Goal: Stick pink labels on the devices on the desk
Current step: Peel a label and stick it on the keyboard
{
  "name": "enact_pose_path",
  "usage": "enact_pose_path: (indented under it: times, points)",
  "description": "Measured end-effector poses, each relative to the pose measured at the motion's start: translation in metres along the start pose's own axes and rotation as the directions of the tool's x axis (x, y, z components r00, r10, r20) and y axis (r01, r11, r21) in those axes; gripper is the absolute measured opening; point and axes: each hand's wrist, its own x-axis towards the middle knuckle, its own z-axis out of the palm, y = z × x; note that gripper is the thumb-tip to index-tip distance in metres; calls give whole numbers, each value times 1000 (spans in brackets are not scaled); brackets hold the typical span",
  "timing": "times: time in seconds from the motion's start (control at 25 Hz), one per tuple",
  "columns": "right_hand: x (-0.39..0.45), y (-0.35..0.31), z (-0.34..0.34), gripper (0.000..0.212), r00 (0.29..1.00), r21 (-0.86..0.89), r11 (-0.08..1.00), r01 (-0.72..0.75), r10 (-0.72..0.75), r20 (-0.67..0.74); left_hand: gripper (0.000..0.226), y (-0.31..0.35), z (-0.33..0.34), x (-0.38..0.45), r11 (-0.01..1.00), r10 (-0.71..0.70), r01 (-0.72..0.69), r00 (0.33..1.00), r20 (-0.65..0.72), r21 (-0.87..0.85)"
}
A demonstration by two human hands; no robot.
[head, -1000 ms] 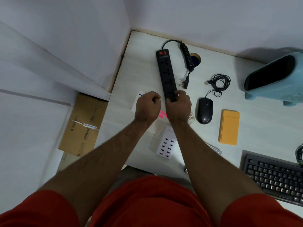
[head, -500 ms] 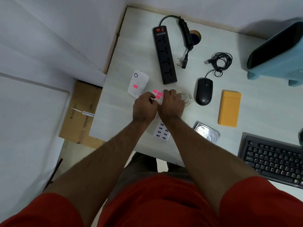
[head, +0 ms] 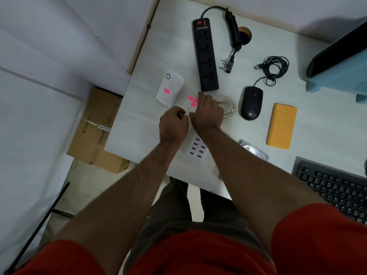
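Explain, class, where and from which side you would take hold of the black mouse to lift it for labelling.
Grip the black mouse across its two long sides at the wide rear half, coming down from above. It lies flat, back up, with free desk on both sides. Its cable leaves the far end, so avoid that end. This is a judgement from its pose.

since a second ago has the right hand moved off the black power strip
Yes. The right hand left the black power strip, now nearer, over the pink label sheet.
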Motion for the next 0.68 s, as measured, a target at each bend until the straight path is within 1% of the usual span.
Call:
enact_pose_path:
  times: [0.12,0.28,0.32,0.4,0.48,0.52,0.6,0.64,0.68]
  points:
    - [6,-3,-1,43,1000,34,999,-24,24,15,22,-9,-2,3,1000,-26,26,999,24,-3]
    - [6,-6,-3,32,990,136,981,-136,131,51,21,-12,-10,7,1000,-2,3,999,36,-28]
    - [5,-8,-5,26,986,212,964,-163,155,58,21,-12,-13,8,999,11,-9,999,36,-40]
    - [-1,-12,-12,9,976,419,881,-218,202,81,23,-10,-21,8,997,51,-48,998,38,-67]
    - [-11,-14,-23,10,960,596,756,-270,256,111,23,-4,-29,6,988,104,-99,994,36,-119]
    - [-19,-14,-31,11,946,700,644,-307,285,152,23,1,-33,4,980,137,-131,990,35,-148]
    - [-45,-15,-48,6,910,865,337,-373,317,268,23,9,-38,-5,961,213,-204,976,33,-189]
    - [-59,-13,-55,7,890,897,202,-393,327,317,24,13,-38,-11,949,253,-241,967,34,-201]
    - [-72,-9,-62,11,878,911,109,-397,336,342,24,17,-35,-18,937,287,-273,957,36,-218]
